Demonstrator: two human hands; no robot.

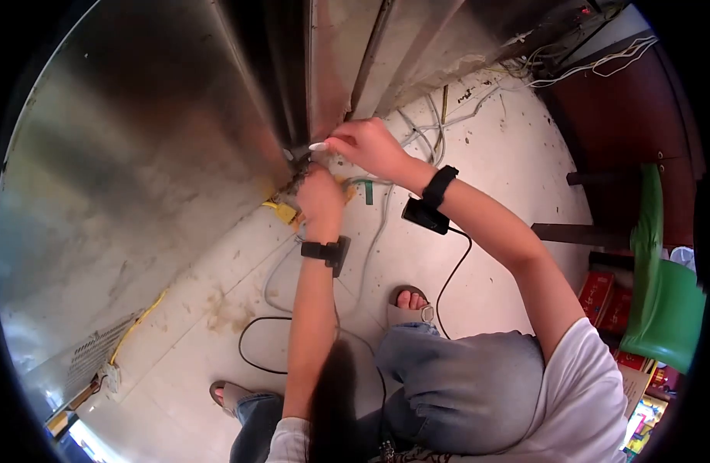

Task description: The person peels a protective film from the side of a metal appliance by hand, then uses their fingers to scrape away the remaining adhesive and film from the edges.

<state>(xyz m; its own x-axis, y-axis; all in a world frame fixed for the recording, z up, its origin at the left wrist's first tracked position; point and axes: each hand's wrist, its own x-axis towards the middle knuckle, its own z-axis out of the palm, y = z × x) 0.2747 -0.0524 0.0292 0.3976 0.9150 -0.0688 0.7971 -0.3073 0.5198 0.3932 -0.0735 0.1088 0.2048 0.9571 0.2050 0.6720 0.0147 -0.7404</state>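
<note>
My right hand [370, 147] reaches to the lower corner of the metal cabinet [139, 154], thumb and finger pinched together. A small white oval [318, 147] shows at its fingertips; I cannot tell what it is. Just below, my left hand [322, 197] is closed, knuckles up, at the dirty gap along the cabinet's base. Its fingertips are hidden. Beside the left hand lies a yellow piece [284, 212] on the floor. Grey cables [386, 208] run from behind the hands across the tiles. A strip of green tape [369, 193] sits right of the left hand.
Pale floor tiles [524, 177] carry dirt and loose cables. A black cord [251, 355] loops near my feet. At right stand dark red furniture [617, 123], a green plastic chair [671, 309] and red boxes [598, 293]. A yellow cable [143, 316] follows the cabinet's lower edge.
</note>
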